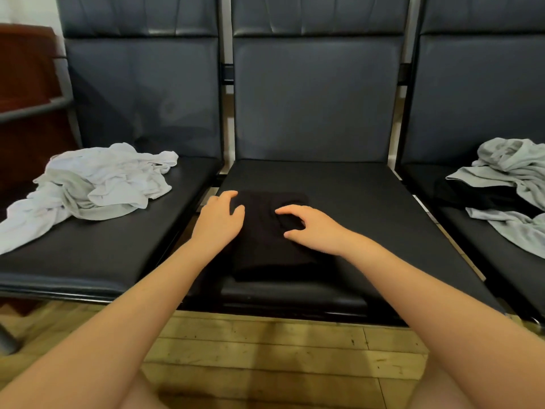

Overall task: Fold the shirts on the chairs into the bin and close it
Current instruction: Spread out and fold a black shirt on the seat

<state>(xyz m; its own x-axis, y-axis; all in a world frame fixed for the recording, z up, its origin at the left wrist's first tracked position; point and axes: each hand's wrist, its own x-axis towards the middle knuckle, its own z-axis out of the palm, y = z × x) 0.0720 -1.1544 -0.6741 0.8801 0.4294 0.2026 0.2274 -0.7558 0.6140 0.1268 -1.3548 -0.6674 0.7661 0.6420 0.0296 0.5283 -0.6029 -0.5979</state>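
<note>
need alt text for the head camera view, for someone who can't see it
Both hands, left hand and right hand, rest on a folded black shirt on the middle chair seat. A crumpled white shirt lies on the left seat, grey shirts on the right.

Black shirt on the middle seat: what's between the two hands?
In the head view, only the folded black shirt lies between the left hand and the right hand; both rest on it.
</note>
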